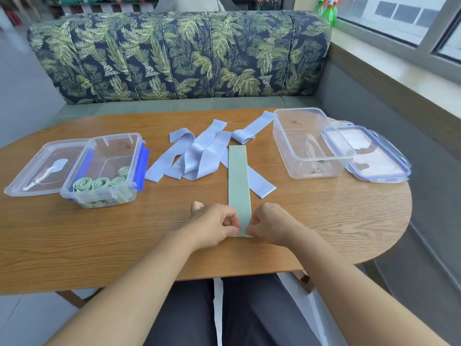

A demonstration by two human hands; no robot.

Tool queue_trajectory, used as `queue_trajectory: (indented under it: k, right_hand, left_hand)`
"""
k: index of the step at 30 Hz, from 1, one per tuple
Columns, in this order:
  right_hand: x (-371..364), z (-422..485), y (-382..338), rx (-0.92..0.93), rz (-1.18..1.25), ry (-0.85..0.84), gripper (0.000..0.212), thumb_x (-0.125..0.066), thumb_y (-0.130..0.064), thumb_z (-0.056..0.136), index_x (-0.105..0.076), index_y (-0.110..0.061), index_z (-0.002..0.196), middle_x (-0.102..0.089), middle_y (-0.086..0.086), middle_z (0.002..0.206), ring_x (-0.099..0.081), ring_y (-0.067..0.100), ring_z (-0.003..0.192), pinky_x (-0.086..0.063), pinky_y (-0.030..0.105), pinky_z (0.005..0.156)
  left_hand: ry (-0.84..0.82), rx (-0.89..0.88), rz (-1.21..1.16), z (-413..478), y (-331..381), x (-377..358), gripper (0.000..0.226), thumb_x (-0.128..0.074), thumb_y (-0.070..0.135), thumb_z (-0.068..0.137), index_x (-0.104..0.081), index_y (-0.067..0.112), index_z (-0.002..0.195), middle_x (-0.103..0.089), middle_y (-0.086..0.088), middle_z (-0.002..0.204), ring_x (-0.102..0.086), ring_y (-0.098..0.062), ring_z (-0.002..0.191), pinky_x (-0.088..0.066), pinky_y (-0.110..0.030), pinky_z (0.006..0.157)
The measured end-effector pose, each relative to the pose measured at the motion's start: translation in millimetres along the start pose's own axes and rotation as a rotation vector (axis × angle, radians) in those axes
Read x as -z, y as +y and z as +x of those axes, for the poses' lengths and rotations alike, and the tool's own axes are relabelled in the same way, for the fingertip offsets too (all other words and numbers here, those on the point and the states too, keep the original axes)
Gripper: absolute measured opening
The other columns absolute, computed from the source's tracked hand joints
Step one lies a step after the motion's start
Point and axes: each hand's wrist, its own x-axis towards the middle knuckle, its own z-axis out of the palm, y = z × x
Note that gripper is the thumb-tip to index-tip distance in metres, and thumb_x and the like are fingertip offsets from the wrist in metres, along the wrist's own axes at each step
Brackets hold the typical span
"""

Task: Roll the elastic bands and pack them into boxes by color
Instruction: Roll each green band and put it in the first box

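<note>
Your left hand [212, 223] and right hand [270, 224] both pinch the green band [238, 181] at its near end — its long axis runs straight away from you; roll forward.

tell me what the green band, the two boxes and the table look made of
Green band: matte elastic, fabric or rubber unclear; it lies limp and flat. Left box and right box: clear glossy plastic, see-through walls. Table: wood or wood-look laminate, showing grain.

Near end of green band [239, 181] hidden under fingertips of left hand [212, 224] and right hand [272, 224]. Beneath green band, lilac band [262, 186] partly covered.
</note>
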Motion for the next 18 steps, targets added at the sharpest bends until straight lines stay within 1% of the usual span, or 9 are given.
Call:
queue_trajectory:
  k: [3,5,7,8,9,11,13,15,18]
  right_hand:
    - [2.9,1.5,-4.2,-0.018,0.009,-0.024,0.020,-0.067,-0.017,0.082,-0.053,-0.015,0.068,-0.059,0.002,0.080,-0.054,0.020,0.074,-0.043,0.027,0.061]
    - [5.1,1.5,-6.2,-0.017,0.004,-0.034,0.017,-0.066,-0.016,0.082,-0.056,-0.012,0.069,-0.058,0.003,0.077,-0.052,0.020,0.072,-0.042,0.027,0.059]
    - [6.5,1.7,-7.5,-0.017,-0.001,-0.047,0.016,-0.066,-0.014,0.082,-0.056,-0.011,0.069,-0.057,0.003,0.075,-0.052,0.020,0.071,-0.041,0.026,0.057]
    - [7.2,1.6,-7.6,-0.020,0.000,-0.053,0.019,-0.066,-0.014,0.082,-0.055,-0.011,0.067,-0.056,0.002,0.073,-0.051,0.019,0.070,-0.040,0.026,0.055]
    - [7.5,2.0,-7.8,-0.021,0.000,-0.058,0.023,-0.066,-0.013,0.082,-0.053,-0.012,0.064,-0.055,0.002,0.071,-0.050,0.019,0.069,-0.039,0.024,0.053]
    - [8.4,2.3,-8.6,-0.021,-0.010,-0.068,0.026,-0.066,-0.014,0.082,-0.050,-0.012,0.062,-0.054,0.002,0.071,-0.049,0.019,0.068,-0.037,0.023,0.051]
    - [9.5,2.8,-9.3,-0.019,-0.017,-0.076,0.025,-0.067,-0.014,0.082,-0.051,-0.012,0.063,-0.056,0.003,0.073,-0.049,0.019,0.068,-0.037,0.023,0.051]
    - [10.8,3.2,-9.4,-0.018,-0.012,-0.086,0.023,-0.067,-0.014,0.082,-0.053,-0.011,0.065,-0.056,0.004,0.074,-0.049,0.018,0.067,-0.037,0.023,0.052]
    - [12.3,4.1,-9.4,-0.019,-0.015,-0.108,0.024,-0.067,-0.014,0.083,-0.051,-0.013,0.065,-0.054,0.001,0.072,-0.048,0.017,0.067,-0.037,0.022,0.051]
  left_hand:
    - [0.022,-0.055,0.067,-2.1,0.9,-0.9,0.008,-0.061,0.042,0.091,-0.066,0.036,0.087,-0.054,0.015,0.083,-0.028,-0.018,0.101,-0.032,-0.027,0.091]
    - [0.069,-0.131,0.155,-5.0,-0.9,-1.4,0.010,-0.058,0.041,0.093,-0.064,0.037,0.086,-0.052,0.015,0.082,-0.033,-0.016,0.099,-0.028,-0.030,0.091]
    - [0.197,-0.279,0.266,-9.1,-4.6,-3.8,0.012,-0.059,0.037,0.093,-0.066,0.033,0.084,-0.053,0.015,0.079,-0.042,-0.010,0.093,-0.028,-0.036,0.091]
    - [0.292,-0.379,0.326,-10.4,-7.2,-6.8,0.012,-0.060,0.034,0.091,-0.067,0.031,0.082,-0.055,0.015,0.077,-0.046,-0.009,0.088,-0.030,-0.039,0.088]
    - [0.375,-0.460,0.385,-11.8,-10.2,-11.0,0.013,-0.060,0.032,0.089,-0.067,0.029,0.078,-0.056,0.014,0.075,-0.049,-0.011,0.082,-0.032,-0.038,0.082]
    - [0.488,-0.567,0.450,-14.7,-15.0,-21.8,0.016,-0.059,0.030,0.086,-0.068,0.027,0.073,-0.057,0.012,0.072,-0.052,-0.015,0.076,-0.028,-0.032,0.075]
    - [0.543,-0.608,0.488,-14.8,-19.4,-30.6,0.013,-0.063,0.028,0.085,-0.069,0.025,0.073,-0.057,0.011,0.073,-0.055,-0.016,0.076,-0.026,-0.031,0.075]
    - [0.569,-0.601,0.477,-14.0,-21.8,-33.3,0.008,-0.068,0.026,0.081,-0.070,0.025,0.073,-0.058,0.011,0.074,-0.054,-0.015,0.076,-0.028,-0.031,0.075]
    - [0.533,-0.549,0.409,-12.5,-22.0,-33.4,0.006,-0.068,0.028,0.078,-0.071,0.027,0.073,-0.060,0.013,0.073,-0.054,-0.014,0.075,-0.028,-0.033,0.074]
